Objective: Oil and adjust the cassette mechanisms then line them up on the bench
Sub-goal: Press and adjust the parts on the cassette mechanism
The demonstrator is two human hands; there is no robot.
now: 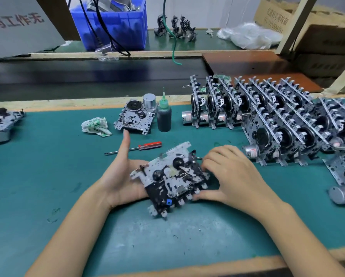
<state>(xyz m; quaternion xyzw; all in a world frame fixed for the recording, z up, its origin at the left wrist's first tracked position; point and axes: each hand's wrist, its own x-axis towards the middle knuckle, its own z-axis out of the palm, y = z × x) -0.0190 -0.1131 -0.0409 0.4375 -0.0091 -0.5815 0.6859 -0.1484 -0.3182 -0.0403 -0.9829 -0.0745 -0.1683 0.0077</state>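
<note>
I hold a cassette mechanism point(171, 176) tilted above the green mat point(47, 166), its reel hubs facing me. My left hand point(117, 174) cradles it from underneath; the thumb sticks straight up and the fingers are hidden behind the plate. My right hand point(227, 172) grips its right side, fingers curled over the top edge and thumb on the key row. A thin metal tip point(198, 157) pokes out by those fingers. Finished mechanisms point(267, 116) stand on edge in rows at the right. An oil bottle point(164, 116) with a green nozzle stands behind.
A red-handled screwdriver point(141, 146) lies just beyond my left thumb. Another mechanism point(135, 118) lies flat beside the oil bottle, with a crumpled rag point(95, 126) to its left. One more mechanism point(1, 122) sits at the far left edge. A blue bin point(111, 23) stands on the back shelf.
</note>
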